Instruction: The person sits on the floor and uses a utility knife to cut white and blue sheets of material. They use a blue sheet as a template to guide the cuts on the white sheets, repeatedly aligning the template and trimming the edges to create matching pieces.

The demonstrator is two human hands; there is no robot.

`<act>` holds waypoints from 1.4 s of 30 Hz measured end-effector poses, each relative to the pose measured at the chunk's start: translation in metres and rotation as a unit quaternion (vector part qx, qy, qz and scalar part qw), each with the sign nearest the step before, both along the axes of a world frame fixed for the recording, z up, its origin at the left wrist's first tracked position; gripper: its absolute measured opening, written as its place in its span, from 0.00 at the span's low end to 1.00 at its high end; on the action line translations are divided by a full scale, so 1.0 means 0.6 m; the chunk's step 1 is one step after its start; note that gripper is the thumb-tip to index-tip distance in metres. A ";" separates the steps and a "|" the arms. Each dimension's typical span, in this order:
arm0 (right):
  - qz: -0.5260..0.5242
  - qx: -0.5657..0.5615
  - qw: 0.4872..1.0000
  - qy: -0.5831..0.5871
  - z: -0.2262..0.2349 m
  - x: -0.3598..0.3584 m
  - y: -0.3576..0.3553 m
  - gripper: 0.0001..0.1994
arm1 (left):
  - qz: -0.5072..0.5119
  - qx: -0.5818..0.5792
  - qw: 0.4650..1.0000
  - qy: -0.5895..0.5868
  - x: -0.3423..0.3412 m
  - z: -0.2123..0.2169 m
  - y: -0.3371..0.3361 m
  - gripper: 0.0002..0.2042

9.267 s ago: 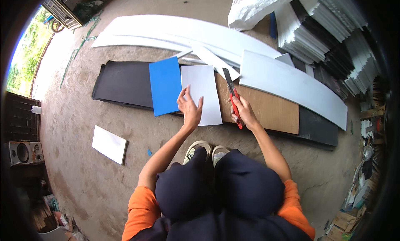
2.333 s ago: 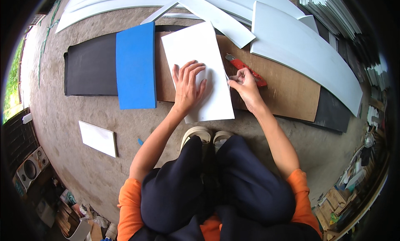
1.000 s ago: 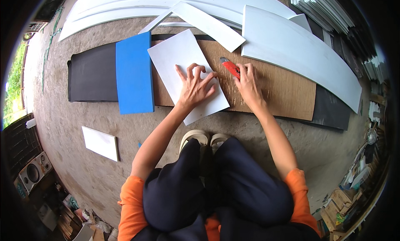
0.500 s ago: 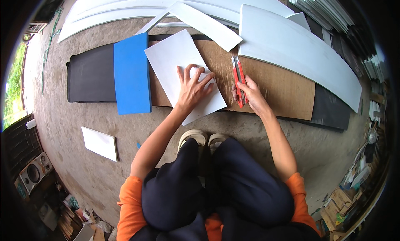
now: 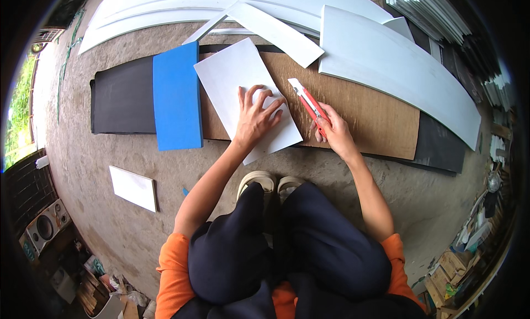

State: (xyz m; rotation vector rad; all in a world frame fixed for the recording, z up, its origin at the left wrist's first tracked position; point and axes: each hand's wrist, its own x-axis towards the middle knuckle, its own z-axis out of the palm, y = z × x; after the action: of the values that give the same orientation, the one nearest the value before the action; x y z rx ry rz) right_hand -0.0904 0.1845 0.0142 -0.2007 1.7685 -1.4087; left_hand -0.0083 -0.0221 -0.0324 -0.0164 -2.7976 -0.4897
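Observation:
A white rectangular board (image 5: 229, 70) lies slanted across a brown wooden board (image 5: 364, 117). My left hand (image 5: 255, 117) rests on its right part, fingers spread and bent, the tips pressing on the surface. Just right of the white board, my right hand (image 5: 334, 131) is closed around a red utility knife (image 5: 312, 109). The knife points up and to the left, its light tip near the white board's right edge but apart from it. Left of the white board, a blue board (image 5: 178, 98) lies across the brown board and a black sheet (image 5: 121, 98).
Beyond lie a narrow white strip (image 5: 276, 32), a large white curved-looking panel (image 5: 397, 76) at right and long white panels (image 5: 165, 10). A small white piece (image 5: 132, 187) is on the concrete floor at left. Stacked white sheets (image 5: 428, 12) stand far right; a speaker (image 5: 47, 225) sits left.
My right hand has turned the knife, so its tip has swung left toward the white board. My left hand stays in place on that board.

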 end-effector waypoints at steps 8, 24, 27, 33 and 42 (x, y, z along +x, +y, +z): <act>0.043 0.154 0.899 0.407 0.042 0.049 -0.012 0.15 | 0.031 0.056 0.998 0.006 0.002 0.005 0.000 0.16; 0.098 0.207 0.881 0.414 0.041 0.072 -0.031 0.16 | 0.024 0.057 0.998 0.016 0.001 0.008 0.000 0.17; 0.131 0.194 0.869 0.435 0.045 0.063 -0.041 0.16 | 0.032 0.069 0.997 0.008 0.002 0.007 0.000 0.19; 0.253 0.284 0.844 0.378 0.046 0.024 -0.071 0.18 | 0.029 0.052 0.998 -0.018 -0.003 0.005 -0.001 0.25; 0.211 0.272 0.882 0.323 0.054 0.028 -0.084 0.15 | 0.055 0.017 0.998 -0.037 0.001 0.004 0.002 0.30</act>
State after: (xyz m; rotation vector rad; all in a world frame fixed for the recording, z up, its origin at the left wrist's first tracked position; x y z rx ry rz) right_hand -0.0737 0.1340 0.0468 -0.7666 2.3945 -0.5056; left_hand -0.0079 -0.0211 -0.0302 0.1668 -2.8417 -0.5213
